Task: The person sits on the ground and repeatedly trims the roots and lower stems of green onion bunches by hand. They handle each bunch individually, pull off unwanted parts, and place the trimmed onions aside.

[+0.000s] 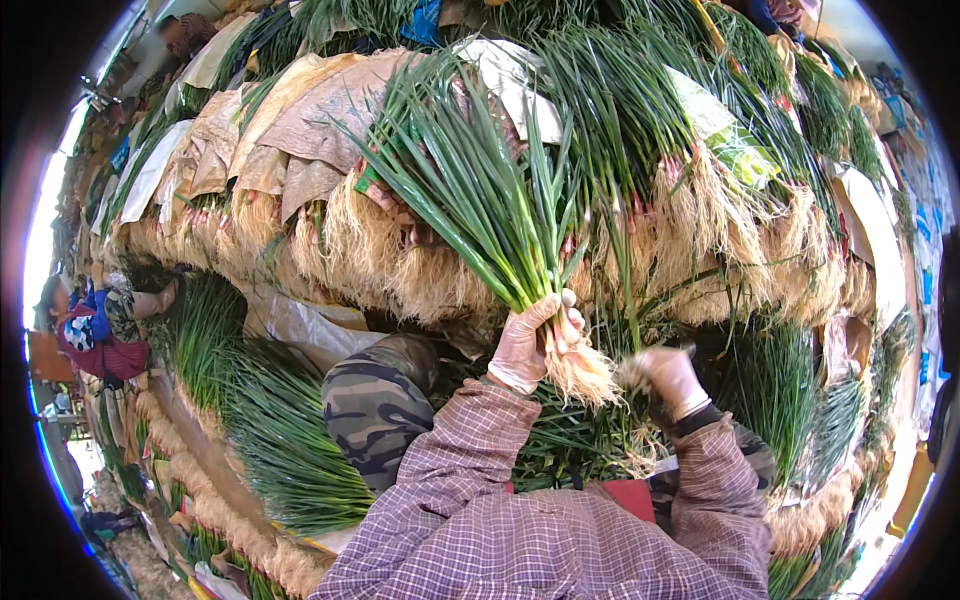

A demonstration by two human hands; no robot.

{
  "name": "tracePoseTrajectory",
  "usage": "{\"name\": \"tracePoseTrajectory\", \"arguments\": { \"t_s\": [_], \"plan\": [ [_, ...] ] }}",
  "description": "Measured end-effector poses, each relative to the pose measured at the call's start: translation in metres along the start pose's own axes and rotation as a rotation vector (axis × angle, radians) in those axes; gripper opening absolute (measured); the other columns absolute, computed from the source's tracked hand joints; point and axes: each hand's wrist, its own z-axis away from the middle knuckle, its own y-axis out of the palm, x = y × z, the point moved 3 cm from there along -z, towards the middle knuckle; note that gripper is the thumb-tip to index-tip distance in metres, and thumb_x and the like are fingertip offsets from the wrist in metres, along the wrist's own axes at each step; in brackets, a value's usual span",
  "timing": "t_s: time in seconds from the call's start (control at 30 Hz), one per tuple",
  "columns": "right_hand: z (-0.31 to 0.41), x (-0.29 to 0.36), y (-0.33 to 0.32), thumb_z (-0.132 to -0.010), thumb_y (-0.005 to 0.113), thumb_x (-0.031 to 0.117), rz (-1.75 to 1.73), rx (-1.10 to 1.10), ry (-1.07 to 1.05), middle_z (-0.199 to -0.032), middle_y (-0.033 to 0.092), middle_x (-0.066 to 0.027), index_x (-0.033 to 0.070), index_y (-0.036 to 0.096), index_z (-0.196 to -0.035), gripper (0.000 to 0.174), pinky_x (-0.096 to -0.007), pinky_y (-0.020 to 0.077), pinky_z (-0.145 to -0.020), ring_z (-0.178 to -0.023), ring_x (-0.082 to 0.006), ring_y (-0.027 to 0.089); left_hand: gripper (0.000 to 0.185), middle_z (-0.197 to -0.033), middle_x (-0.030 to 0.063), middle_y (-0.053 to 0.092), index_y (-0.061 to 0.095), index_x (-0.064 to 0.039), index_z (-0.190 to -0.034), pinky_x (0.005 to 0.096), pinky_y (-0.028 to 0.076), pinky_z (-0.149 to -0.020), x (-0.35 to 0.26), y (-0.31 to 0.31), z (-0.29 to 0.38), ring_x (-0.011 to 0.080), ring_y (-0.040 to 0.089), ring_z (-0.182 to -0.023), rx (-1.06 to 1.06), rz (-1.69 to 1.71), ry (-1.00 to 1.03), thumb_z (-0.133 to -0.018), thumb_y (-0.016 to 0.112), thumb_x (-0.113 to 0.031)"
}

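My left hand, in a pale thin glove, is closed around the lower stems of a bunch of green onions. The long green leaves fan up and to the left; the pinkish-white bulbs and pale stringy roots stick out to the right below the hand. My right hand, gloved too, is just right of these roots, apart from them. It is motion-blurred, with the fingers bent, and whether it holds anything cannot be told. Loose green leaves and some pale roots lie beneath, between my knees.
A long heap of rooted green onions crosses in front, partly covered by brown sacking and a white sack. More green onions lie at my left and others at my right. A person sits at far left.
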Motion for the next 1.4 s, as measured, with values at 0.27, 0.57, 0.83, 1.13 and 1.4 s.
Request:
{"name": "tracePoseTrajectory", "arguments": {
  "t_s": [0.27,0.57,0.83,1.13,1.4],
  "plan": [
    [-0.016,0.084,-0.017,-0.098,0.047,0.045,-0.767,0.029,-0.092,-0.111,0.066,-0.0075,0.005,0.055,-0.131,0.052,-0.0261,0.0512,-0.079,-0.084,-0.0138,0.064,0.034,-0.093,0.0093,0.066,0.058,0.0,-0.113,0.0344,0.057,-0.068,0.012,0.0,0.011,0.0222,0.065,-0.077,-0.078,-0.176,-0.084,-0.083,0.069,-0.01],
    [-0.048,0.138,0.008,-0.1,0.048,0.023,-1.358,-0.48,-0.207,-0.081,0.061,-0.0028,0.002,0.061,-0.098,0.025,-0.022,0.0411,-0.052,-0.064,-0.0087,0.053,0.039,-0.079,0.0137,0.066,0.053,0.001,-0.12,0.0314,0.055,-0.048,0.006,-0.001,0.009,0.0209,0.063,-0.053,-0.19,-0.256,0.014,-0.083,0.064,-0.006],
    [0.01,0.105,-0.022,-0.101,0.047,0.036,-1.429,-0.288,-0.772,-0.06,0.053,-0.0019,0.006,0.053,-0.07,0.044,-0.0258,0.04,-0.047,-0.05,-0.011,0.048,0.045,-0.081,0.0128,0.065,0.053,0.003,-0.12,0.029,0.056,-0.05,-0.025,0.016,0.018,0.0175,0.063,-0.062,-0.306,-0.573,0.148,-0.08,0.068,-0.006],
    [-0.058,0.08,-0.063,-0.098,0.051,0.028,-0.387,-0.317,-0.097,-0.103,0.069,-0.0101,0.014,0.062,-0.125,0.032,-0.0281,0.0543,-0.081,-0.085,-0.0159,0.068,0.062,-0.076,0.0103,0.06,0.044,-0.006,-0.132,0.039,0.051,-0.068,-0.025,0.05,0.032,0.0222,0.06,-0.064,0.185,-0.018,0.069,-0.078,0.071,-0.012],
    [-0.192,0.116,-0.097,-0.09,0.061,0.023,0.441,-0.8,0.014,-0.094,0.069,-0.0111,0.004,0.063,-0.115,0.031,-0.0363,0.0524,-0.078,-0.082,-0.0231,0.067,0.06,-0.08,0.0089,0.061,0.044,-0.008,-0.133,0.039,0.053,-0.068,-0.024,0.02,0.014,0.0214,0.061,-0.07,0.05,-0.047,0.081,-0.079,0.07,-0.01]
  ]
}}
